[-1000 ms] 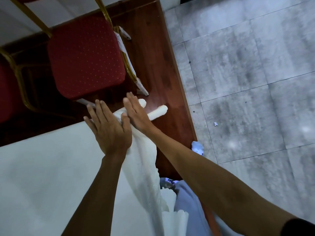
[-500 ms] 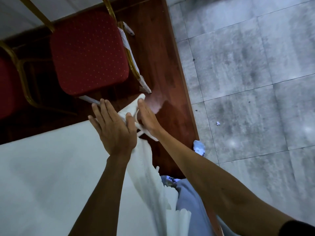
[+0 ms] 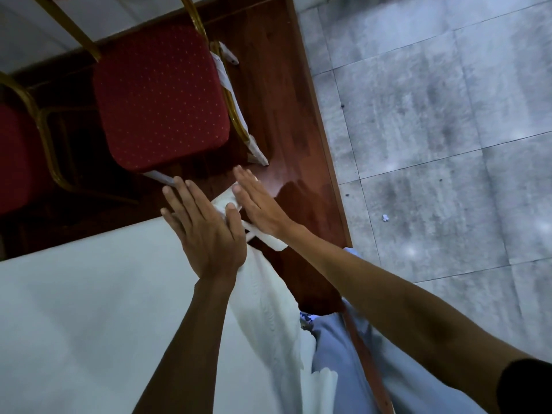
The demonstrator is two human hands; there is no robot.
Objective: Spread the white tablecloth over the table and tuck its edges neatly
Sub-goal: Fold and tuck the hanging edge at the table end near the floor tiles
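the left hand (image 3: 206, 231) lies flat, fingers spread and straight, palm down on the corner of the table where the white tablecloth (image 3: 89, 309) bunches up; its thumb presses against a small fold of the cloth. the right hand (image 3: 257, 204) is just beside it, also flat with fingers straight and together, its edge against the same gathered corner of cloth from the outer side. neither hand is clenched around anything; both are released and pressing, with the bunched corner pinched between them. a short white tail of cloth sticks out below the right wrist.

from that corner the tablecloth spreads smooth over the table top toward the lower left, and a textured strip of it hangs down the near side, ending in a scalloped hem close to the person's light blue trousers (image 3: 343, 369). a dark sleeve (image 3: 525, 386) shows at the right arm's upper end.

beyond the hands stands a red padded chair (image 3: 158, 100) with a gold frame, and part of a second red chair (image 3: 15, 159) shows at the left edge. both stand on a polished brown wooden floor (image 3: 274, 100). to the right lies grey tiled floor (image 3: 433, 130) with a small white scrap (image 3: 385, 217) on it.
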